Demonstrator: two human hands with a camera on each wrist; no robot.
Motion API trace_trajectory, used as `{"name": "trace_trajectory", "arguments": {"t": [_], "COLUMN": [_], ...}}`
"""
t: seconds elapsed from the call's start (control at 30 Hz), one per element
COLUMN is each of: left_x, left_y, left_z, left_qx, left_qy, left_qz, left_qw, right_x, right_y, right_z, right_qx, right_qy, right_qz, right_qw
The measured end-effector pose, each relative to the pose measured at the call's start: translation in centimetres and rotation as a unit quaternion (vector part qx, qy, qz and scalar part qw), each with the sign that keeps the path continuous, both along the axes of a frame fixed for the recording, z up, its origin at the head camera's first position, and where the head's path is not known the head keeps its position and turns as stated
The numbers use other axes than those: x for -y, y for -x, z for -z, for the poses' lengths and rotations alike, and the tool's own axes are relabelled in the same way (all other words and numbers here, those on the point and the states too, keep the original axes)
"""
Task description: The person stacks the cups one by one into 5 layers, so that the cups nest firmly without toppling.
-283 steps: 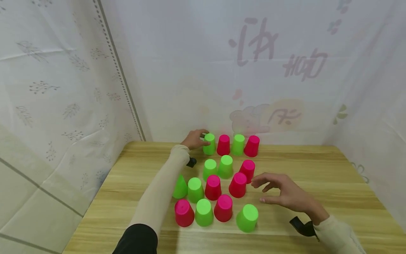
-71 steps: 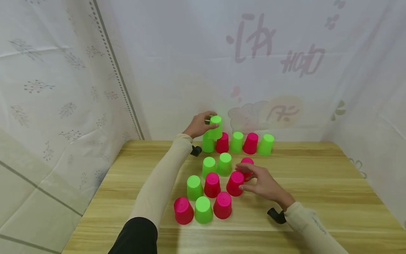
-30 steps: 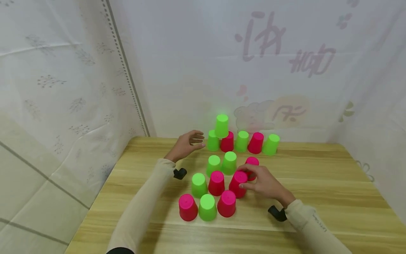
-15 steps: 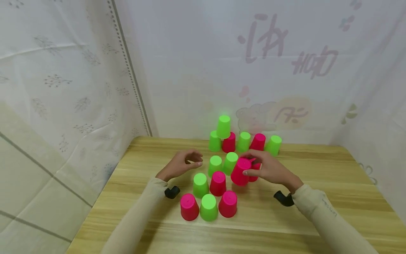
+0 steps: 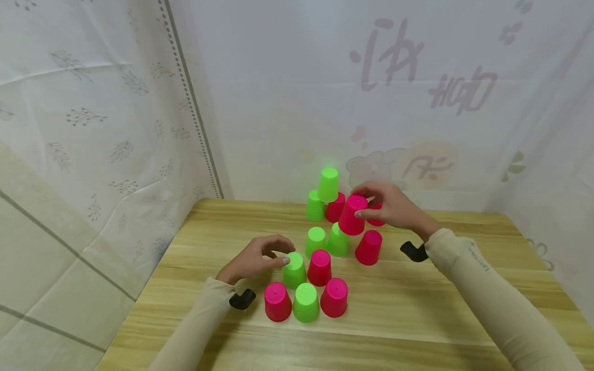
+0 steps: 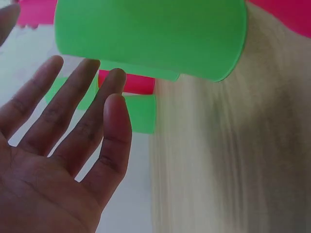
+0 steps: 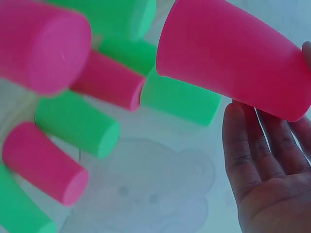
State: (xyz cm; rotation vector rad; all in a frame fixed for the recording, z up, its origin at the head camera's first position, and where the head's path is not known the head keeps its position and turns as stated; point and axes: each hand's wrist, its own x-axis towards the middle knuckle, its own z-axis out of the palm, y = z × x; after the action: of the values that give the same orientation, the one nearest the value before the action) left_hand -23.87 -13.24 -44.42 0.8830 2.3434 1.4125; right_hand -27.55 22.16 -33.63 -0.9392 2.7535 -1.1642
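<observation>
At frame centre, the right hand [image 5: 392, 208] grips a pink cup [image 5: 352, 215] lifted toward the back row, where one green cup [image 5: 328, 184] already sits stacked. The left hand [image 5: 255, 257], fingers relaxed, touches a green counter cup [image 5: 294, 270]; most cups remain unstacked.

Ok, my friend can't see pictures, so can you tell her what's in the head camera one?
A person's right hand holds a pink cup in the air near a back row of upside-down cups, where one green cup sits on top. The left hand touches another green cup among pink and green cups on a wooden table.
</observation>
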Motion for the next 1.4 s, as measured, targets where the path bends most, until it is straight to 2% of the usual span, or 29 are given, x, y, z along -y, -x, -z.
{"name": "trace_trajectory", "arguments": {"t": [0.23, 0.43, 0.7, 0.8, 0.93, 1.17, 1.4], "left_x": [-0.2, -0.3, -0.2, -0.3, -0.5, -0.8, -0.7], "left_y": [-0.3, -0.4, -0.3, -0.3, -0.3, -0.4, -0.2], "left_z": [0.4, 0.7, 0.7, 0.5, 0.3, 0.2, 0.2], "left_qx": [0.013, 0.023, -0.003, -0.009, -0.009, 0.003, 0.01], "left_qy": [-0.01, -0.014, 0.018, 0.029, 0.032, 0.029, 0.028], "left_qz": [0.018, 0.026, 0.029, 0.03, 0.035, 0.044, 0.049], "left_qw": [0.9997, 0.9993, 0.9994, 0.9991, 0.9988, 0.9986, 0.9984], "right_x": [-1.0, -0.9, -0.4, -0.4, -0.1, 0.7, 0.7], "right_y": [3.6, 5.3, 7.4, 7.9, 8.2, 8.3, 8.2], "right_z": [0.4, 1.2, 2.5, 2.9, 3.0, 3.2, 3.1], "right_qx": [0.0, 0.009, 0.039, 0.053, 0.047, 0.039, 0.036], "right_qy": [-0.002, -0.004, 0.016, 0.024, 0.037, 0.045, 0.031], "right_qz": [0.077, 0.126, 0.166, 0.183, 0.197, 0.198, 0.188], "right_qw": [0.997, 0.992, 0.985, 0.981, 0.979, 0.978, 0.981]}}
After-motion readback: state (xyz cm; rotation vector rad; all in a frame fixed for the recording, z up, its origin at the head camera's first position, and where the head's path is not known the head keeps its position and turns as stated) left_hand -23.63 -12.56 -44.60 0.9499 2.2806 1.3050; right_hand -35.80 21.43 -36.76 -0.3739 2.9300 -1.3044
